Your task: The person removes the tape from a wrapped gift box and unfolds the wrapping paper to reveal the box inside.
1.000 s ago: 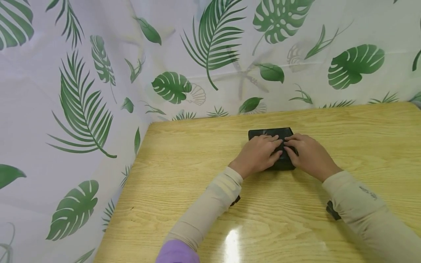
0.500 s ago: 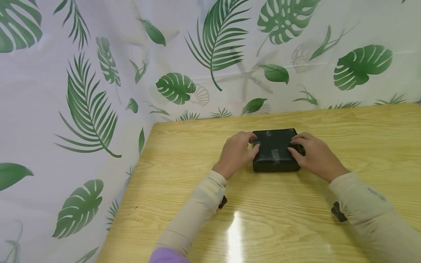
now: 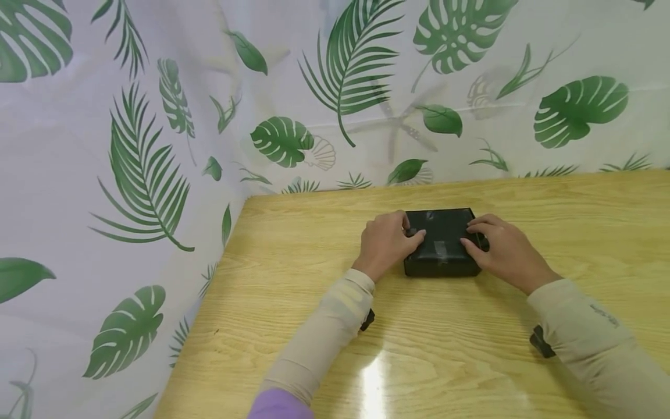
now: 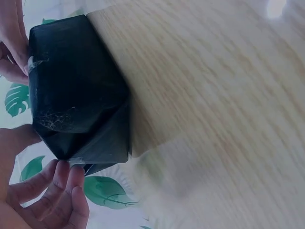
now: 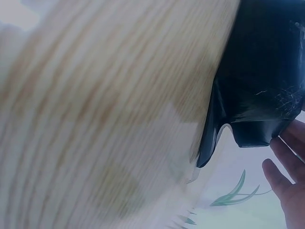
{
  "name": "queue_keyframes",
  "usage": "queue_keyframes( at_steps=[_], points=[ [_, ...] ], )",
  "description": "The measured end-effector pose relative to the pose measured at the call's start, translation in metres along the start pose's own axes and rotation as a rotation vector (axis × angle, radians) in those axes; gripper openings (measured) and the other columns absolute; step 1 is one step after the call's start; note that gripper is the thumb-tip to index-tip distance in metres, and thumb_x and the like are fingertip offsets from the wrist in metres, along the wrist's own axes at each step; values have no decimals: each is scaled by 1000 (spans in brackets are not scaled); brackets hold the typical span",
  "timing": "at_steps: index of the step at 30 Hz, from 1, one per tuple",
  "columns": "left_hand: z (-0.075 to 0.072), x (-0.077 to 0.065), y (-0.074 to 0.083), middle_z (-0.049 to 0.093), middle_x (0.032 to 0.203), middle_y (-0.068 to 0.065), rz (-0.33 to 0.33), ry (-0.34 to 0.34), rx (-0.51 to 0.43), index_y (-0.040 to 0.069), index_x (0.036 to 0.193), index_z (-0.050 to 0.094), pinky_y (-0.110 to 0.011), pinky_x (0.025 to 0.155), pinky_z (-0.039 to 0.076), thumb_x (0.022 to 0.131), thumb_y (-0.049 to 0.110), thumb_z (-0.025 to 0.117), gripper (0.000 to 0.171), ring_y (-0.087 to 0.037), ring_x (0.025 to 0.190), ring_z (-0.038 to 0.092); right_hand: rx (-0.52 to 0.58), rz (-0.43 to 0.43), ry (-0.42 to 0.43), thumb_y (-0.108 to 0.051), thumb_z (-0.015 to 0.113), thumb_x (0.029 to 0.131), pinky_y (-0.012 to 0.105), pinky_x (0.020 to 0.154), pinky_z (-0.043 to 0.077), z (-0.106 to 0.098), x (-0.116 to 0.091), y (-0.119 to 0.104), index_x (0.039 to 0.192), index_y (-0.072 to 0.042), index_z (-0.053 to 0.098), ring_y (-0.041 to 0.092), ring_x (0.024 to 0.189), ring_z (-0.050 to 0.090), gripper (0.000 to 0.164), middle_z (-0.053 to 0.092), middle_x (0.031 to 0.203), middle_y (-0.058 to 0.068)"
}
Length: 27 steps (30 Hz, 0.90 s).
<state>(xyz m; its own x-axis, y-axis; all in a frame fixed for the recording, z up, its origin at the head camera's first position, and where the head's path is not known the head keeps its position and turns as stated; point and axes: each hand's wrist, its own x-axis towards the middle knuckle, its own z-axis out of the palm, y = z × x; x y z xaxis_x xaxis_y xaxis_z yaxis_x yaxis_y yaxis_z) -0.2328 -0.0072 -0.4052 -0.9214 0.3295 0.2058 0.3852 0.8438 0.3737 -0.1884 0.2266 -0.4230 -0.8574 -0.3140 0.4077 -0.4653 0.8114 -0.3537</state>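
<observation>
On my head feed, the left hand (image 3: pixel 384 241) bends thumb and fingers round the left end of a black package (image 3: pixel 452 224), whose folded end (image 4: pixel 107 143) shows a slanting crease in the left wrist view. Box-shaped and faintly glossy, it lies flat on the wood-grain table (image 3: pixel 445 337), patched with clear tape (image 3: pixel 441 249). Farther right, I see the right hand (image 3: pixel 505 253) gripping the other end, where a loose flap (image 5: pixel 209 126) juts out.
</observation>
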Motion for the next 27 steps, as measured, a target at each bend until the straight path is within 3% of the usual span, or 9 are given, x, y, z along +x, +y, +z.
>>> queue_keyframes(
  at_steps=[6, 12, 19, 27],
  points=[
    [2, 1, 0, 61, 69, 6, 17, 26, 35, 15, 93, 70, -19, 41, 39, 99, 38, 66, 24, -8, 45, 49, -9, 15, -15, -11, 73, 92, 61, 84, 51, -2, 0, -2, 110, 15, 69, 46, 98, 64, 32, 63, 114, 29],
    [1, 3, -1, 62, 69, 8, 7, 43, -35, 17, 90, 69, -20, 40, 39, 101, 33, 62, 21, -7, 45, 50, -17, 44, -49, -12, 71, 94, 62, 86, 50, -5, -1, -3, 112, 15, 68, 47, 101, 63, 33, 62, 117, 29],
    [1, 3, 5, 58, 67, 8, -12, -5, -31, 17, 88, 67, -21, 43, 41, 96, 46, 69, 30, -7, 51, 51, -28, 53, -55, -12, 72, 94, 62, 86, 51, -6, -1, -3, 113, 16, 68, 48, 102, 64, 34, 62, 117, 30],
    [3, 4, 5, 55, 63, 8, -16, -14, -15, 19, 80, 60, -22, 42, 37, 102, 33, 63, 26, -9, 47, 48, -42, 48, -79, -13, 71, 95, 61, 90, 49, -5, 2, -7, 113, 16, 67, 47, 106, 63, 35, 62, 118, 30]
  ],
)
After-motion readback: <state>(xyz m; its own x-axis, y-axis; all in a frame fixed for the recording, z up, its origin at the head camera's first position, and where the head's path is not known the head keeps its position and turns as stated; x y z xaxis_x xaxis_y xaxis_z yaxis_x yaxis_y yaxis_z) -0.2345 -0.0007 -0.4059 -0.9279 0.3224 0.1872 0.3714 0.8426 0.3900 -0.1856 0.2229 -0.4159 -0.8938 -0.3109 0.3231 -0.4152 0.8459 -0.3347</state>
